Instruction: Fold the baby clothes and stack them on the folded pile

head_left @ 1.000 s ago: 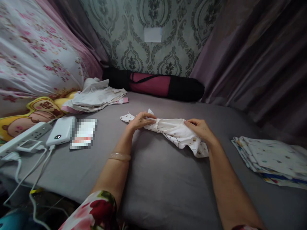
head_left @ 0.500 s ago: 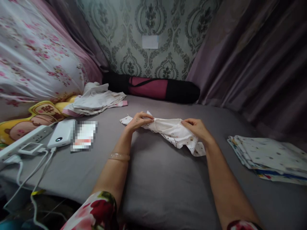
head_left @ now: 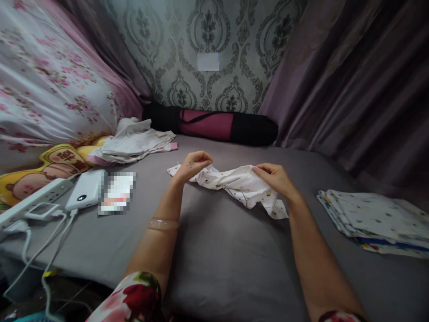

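Observation:
A white cloth garment with small dark prints [head_left: 246,185] lies crumpled across the middle of the grey bed sheet [head_left: 231,255]. At its upper right edge my right hand [head_left: 276,178] pinches the fabric between thumb and fingers. My left hand [head_left: 195,165], closed at the fingertips, is over the garment's left part and seems to pinch its edge; the contact is partly hidden by the fingers. One corner of the cloth shows left of that hand, and another droops below my right hand.
Folded printed cloths [head_left: 385,219] are stacked at the right. Whitish clothes [head_left: 134,145] lie at the back left, near a black and maroon bag [head_left: 208,125]. Left stand a power strip [head_left: 36,201], a white power bank [head_left: 87,190] and cables.
My left hand has risen slightly and turned, and the garment's upper edge, stretched straight between the hands before, now sags. My right hand has barely moved and keeps its pinch.

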`<state>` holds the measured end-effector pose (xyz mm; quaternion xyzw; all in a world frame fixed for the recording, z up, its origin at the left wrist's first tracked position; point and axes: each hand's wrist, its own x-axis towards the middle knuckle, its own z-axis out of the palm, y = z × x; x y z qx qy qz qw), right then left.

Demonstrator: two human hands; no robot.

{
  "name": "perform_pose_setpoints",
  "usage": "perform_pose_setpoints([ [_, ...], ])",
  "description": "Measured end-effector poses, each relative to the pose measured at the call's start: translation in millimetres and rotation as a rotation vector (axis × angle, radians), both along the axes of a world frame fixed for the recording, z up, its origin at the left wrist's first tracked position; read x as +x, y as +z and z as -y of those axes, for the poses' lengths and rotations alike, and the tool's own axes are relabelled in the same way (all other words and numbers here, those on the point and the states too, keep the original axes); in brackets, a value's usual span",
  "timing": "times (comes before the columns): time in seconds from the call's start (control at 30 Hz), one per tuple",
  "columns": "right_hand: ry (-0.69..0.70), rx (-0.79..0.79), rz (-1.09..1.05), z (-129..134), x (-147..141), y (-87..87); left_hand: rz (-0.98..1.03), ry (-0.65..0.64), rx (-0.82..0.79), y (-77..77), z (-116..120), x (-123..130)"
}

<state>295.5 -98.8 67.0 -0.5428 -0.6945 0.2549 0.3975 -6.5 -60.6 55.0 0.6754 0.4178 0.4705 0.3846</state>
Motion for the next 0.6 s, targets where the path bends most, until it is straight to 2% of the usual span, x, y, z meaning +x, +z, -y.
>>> perform_pose_setpoints([
  [0.17,-0.002,-0.019,-0.013,-1,0,-1.5,-0.298,-0.124,0.02,-3.0,1,5],
  [0.4,0.006,0.013,0.001,1,-2,2.3,-0.813,0.183,0.222,-25.8,12,53],
  [0.5,-0.011,0.029,0.011,0,0,1.1,-0.883,0.25,0.268,-30.3,16,63],
  [0.6,-0.046,0.03,0.018,-2,3,-2.1,-0.814,0.325,0.276,-21.0,16,57],
])
